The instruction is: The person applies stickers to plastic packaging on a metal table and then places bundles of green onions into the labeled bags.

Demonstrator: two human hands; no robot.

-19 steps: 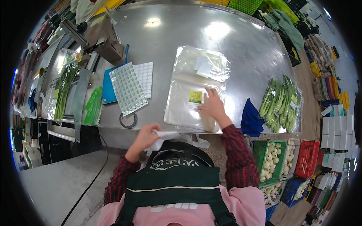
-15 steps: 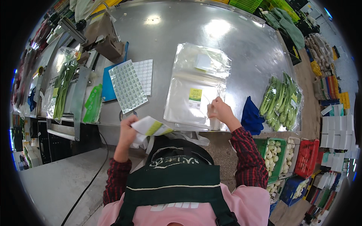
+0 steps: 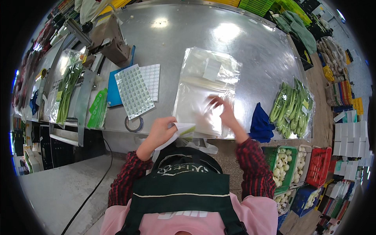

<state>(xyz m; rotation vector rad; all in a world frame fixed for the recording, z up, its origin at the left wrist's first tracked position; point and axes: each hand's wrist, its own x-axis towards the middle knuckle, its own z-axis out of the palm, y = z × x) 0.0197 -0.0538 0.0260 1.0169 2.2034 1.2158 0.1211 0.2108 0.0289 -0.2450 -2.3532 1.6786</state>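
Observation:
My left hand (image 3: 162, 131) is closed on a folded white label sheet with a green-yellow band (image 3: 184, 128), held just over the table's front edge. My right hand (image 3: 226, 113) is above the lower part of a stack of clear plastic bags (image 3: 188, 94). Motion smears its fingers, so whether they grip a bag does not show. On the upper part of the stack lies a pale rectangular label (image 3: 212, 69). Left of the bags are a sheet of small green-printed stickers (image 3: 135, 92) and a sheet of round white stickers (image 3: 150, 80). A grey tape roll (image 3: 134, 124) lies below them.
Bagged green stalks (image 3: 291, 107) and a dark blue cloth (image 3: 261, 124) lie at the right of the metal table (image 3: 164, 43). A brown machine (image 3: 107, 41) stands at the left, near a bagged bunch of greens (image 3: 68, 94). Crates of white vegetables (image 3: 282, 166) sit on the floor at right.
My left hand has moved right with the label sheet, uncovering the tape roll. My right hand has shifted slightly up and left. The green-and-white label on the lower bag no longer shows.

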